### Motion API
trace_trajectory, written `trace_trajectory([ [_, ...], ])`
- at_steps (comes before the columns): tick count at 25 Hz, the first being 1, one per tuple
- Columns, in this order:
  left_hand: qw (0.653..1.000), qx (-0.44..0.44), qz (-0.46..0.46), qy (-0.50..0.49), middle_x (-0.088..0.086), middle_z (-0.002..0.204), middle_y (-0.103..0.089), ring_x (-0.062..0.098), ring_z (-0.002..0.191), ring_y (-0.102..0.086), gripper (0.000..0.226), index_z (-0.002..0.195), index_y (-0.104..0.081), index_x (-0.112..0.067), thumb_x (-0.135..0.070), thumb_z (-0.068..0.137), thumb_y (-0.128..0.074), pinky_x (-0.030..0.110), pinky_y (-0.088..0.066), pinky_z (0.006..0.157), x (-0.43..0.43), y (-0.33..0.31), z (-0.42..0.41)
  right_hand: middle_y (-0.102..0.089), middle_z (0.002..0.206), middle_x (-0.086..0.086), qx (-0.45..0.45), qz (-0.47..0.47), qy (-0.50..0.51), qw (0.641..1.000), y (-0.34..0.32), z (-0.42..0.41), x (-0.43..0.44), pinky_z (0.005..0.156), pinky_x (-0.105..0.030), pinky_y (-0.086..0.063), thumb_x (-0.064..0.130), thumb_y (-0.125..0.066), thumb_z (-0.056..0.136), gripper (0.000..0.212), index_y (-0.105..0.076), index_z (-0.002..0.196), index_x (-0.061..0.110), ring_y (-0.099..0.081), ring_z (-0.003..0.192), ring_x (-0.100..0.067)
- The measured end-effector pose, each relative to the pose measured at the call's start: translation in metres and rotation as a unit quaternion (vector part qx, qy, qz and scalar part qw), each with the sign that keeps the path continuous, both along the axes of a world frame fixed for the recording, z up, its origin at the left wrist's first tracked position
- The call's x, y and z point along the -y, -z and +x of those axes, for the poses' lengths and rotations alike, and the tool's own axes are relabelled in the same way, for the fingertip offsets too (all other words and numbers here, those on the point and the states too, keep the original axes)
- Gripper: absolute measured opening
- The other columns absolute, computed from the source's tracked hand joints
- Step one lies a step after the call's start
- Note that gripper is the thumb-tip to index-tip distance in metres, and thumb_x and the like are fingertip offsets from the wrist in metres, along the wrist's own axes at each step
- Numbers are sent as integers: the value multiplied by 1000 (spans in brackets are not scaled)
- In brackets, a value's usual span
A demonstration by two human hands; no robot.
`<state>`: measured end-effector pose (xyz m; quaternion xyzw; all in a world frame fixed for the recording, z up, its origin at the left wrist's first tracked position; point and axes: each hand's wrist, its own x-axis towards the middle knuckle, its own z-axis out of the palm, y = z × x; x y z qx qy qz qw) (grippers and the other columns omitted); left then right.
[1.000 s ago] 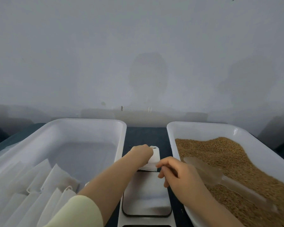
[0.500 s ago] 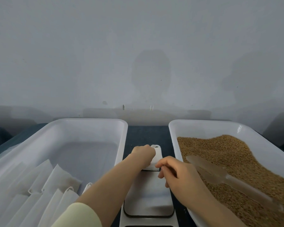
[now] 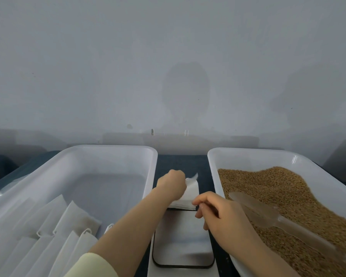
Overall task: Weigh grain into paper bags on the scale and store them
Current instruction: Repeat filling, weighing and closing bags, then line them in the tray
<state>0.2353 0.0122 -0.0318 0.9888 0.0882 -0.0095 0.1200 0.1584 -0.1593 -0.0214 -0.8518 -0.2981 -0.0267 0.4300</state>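
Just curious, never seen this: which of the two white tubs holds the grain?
The right tub, heaped with brown grain under a clear scoop; the left tub holds white paper bags.

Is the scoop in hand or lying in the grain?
Lying in the grain: the scoop rests on it in the right tray; neither the left hand nor the right hand holds it.

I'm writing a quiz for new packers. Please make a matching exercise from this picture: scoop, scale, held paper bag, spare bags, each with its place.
Things: 1 scoop; 2 scale; 3 paper bag; 4 spare bags.
Places: A in the left tub; B in the left hand, over the scale's far end; C on the grain in the right tub; D between those tubs.
Pairs: 1-C; 2-D; 3-B; 4-A.
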Motion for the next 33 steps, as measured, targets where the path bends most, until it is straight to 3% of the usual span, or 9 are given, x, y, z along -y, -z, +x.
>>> trace_trajectory([
  [3, 984, 100, -138, -42, 1, 63, -44, 12, 55, -39, 32, 64, -40, -11, -11, 96, -38, 15, -32, 47, -8, -17, -9, -64, 72, 11, 5, 1, 6, 1000, 0, 2, -1, 58, -23, -52, 12, -47, 96, 27, -58, 88, 36, -62, 61, -6],
  [5, 967, 134, -213, -47, 0, 61, -41, 13, 55, -38, 31, 62, -37, -13, -7, 93, -40, 12, -34, 47, -11, -26, -25, -63, 72, 10, 10, 5, 15, 1000, -1, 3, -2, 57, -20, -51, 12, -47, 96, 27, -57, 88, 35, -62, 61, -6],
  [8, 899, 116, -420, -36, 3, 82, -66, 20, 76, -63, 26, 89, -64, -16, -1, 91, -42, 29, -56, 72, -10, -33, -63, -63, 74, 10, 9, 38, 51, 998, -3, 5, -3, 56, -13, -46, 17, -48, 97, 19, -58, 93, 33, -62, 61, -1],
  [11, 811, 35, -584, 25, 4, 102, -73, 22, 91, -71, 33, 116, -64, -23, -3, 94, -48, 37, -59, 74, -11, -30, -104, -66, 78, 8, -31, 71, 76, 994, -8, 6, -5, 57, -13, -47, 32, -44, 97, 17, -57, 108, 31, -62, 64, 3],
  [15, 786, 2, -611, 100, 7, 111, -70, 26, 102, -68, 33, 121, -64, -20, -4, 97, -48, 37, -56, 82, -18, -28, -125, -67, 86, 11, -92, 126, 84, 984, -13, 5, -7, 60, -10, -47, 40, -48, 93, 24, -52, 116, 37, -64, 70, 1],
  [18, 792, 5, -601, 111, 6, 110, -71, 24, 102, -68, 29, 118, -65, -18, -6, 96, -51, 35, -55, 84, -22, -30, -125, -71, 81, 10, -112, 170, 72, 976, -17, 4, -4, 57, -11, -48, 26, -58, 91, 16, -64, 106, 26, -65, 70, 2],
  [23, 780, 35, -622, 63, 6, 103, -72, 23, 96, -69, 26, 104, -73, -20, -37, 89, -59, 31, -56, 75, -18, -30, -127, -70, 82, 16, -57, 150, 61, 985, -18, -2, -1, 65, -16, -50, 24, -62, 89, 9, -69, 89, 29, -64, 77, 0],
  [28, 775, 78, -627, 21, 9, 91, -73, 24, 86, -71, 16, 86, -78, -14, -19, 90, -63, 31, -57, 71, -17, -28, -125, -67, 86, 22, -8, 125, 48, 991, -16, -4, -2, 69, -11, -45, 22, -62, 89, 10, -69, 90, 31, -61, 82, 2],
  [33, 820, 43, -570, 42, 1, 87, -75, 15, 81, -71, 11, 79, -79, -16, -14, 85, -70, 23, -57, 68, -14, -31, -128, -64, 82, 26, 8, 155, 34, 987, -15, -3, -4, 68, -7, -42, 18, -67, 85, 16, -67, 93, 31, -59, 79, 3],
])
